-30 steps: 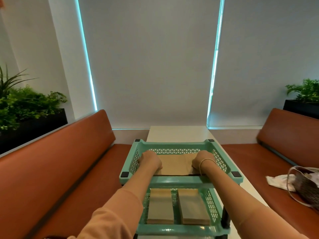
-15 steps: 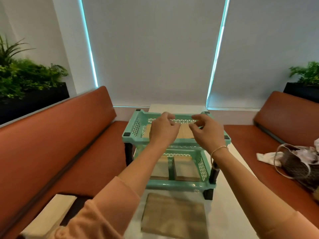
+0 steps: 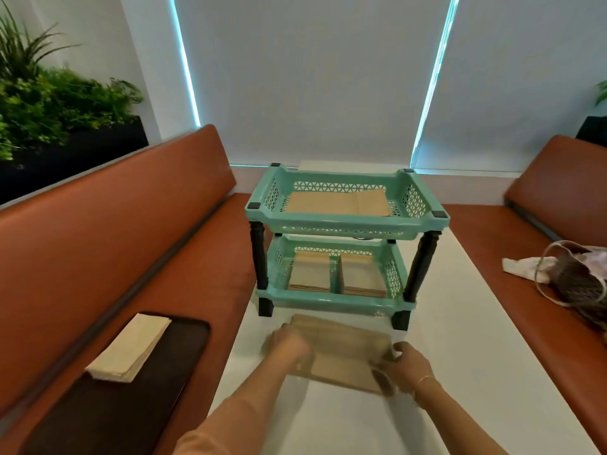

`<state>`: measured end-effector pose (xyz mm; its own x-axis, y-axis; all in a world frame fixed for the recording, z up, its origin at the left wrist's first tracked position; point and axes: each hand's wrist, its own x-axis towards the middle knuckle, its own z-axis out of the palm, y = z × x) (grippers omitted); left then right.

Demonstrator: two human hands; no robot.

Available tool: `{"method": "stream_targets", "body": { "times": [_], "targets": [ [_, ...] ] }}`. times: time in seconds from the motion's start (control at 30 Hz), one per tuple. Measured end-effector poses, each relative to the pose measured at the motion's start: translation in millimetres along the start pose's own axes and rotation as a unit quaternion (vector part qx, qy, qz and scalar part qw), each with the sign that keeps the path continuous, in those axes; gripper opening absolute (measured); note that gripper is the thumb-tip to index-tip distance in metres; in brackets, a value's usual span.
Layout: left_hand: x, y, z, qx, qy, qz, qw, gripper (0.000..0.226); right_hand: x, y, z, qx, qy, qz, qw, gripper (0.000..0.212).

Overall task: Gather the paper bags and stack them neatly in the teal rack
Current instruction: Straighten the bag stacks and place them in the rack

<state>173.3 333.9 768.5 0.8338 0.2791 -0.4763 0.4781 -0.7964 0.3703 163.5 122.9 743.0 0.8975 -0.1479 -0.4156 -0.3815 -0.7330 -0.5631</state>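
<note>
A two-tier teal rack [image 3: 345, 221] stands on the white table [image 3: 460, 356]. Flat brown paper bags [image 3: 338, 203] lie in its top tier. Two side-by-side piles of bags [image 3: 310, 272] fill the lower tier. In front of the rack a stack of brown paper bags [image 3: 345, 343] lies on the table. My left hand [image 3: 289, 348] grips the stack's left edge, and my right hand [image 3: 407, 362] grips its right edge with the thumb on top. Both hands are motion-blurred.
A pile of pale paper bags [image 3: 129, 346] rests on a dark pad [image 3: 131, 405] on the left orange bench. A woven handbag [image 3: 578, 280] and a cloth lie on the right bench. Planters stand behind both benches.
Both hands left the rack's top tier, pulled back toward me and came down onto the brown stack on the table. The view tilted down and backed away from the rack.
</note>
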Motion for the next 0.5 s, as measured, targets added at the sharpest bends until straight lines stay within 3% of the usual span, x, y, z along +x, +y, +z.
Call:
{"method": "stream_targets", "body": {
  "times": [0.1,0.27,0.43,0.5],
  "targets": [
    [2.5,-8.6,14.2,-0.022,0.037,-0.012,0.999,0.066,5.9,-0.4,7.9,-0.012,0.016,0.024,1.000,0.072],
    [7.4,-6.0,14.2,-0.097,-0.006,-0.073,0.993,0.088,9.1,-3.9,13.8,-0.008,0.022,0.047,0.999,0.073],
    [11.2,-5.8,17.0,-0.034,-0.018,-0.024,0.999,0.052,12.6,-2.4,13.7,-0.008,0.025,0.047,0.999,0.069],
    [12.2,-9.0,19.8,-0.040,-0.024,-0.008,0.999,0.049,14.9,-0.4,14.5,-0.012,0.027,0.046,0.999,0.065]
  ]
}}
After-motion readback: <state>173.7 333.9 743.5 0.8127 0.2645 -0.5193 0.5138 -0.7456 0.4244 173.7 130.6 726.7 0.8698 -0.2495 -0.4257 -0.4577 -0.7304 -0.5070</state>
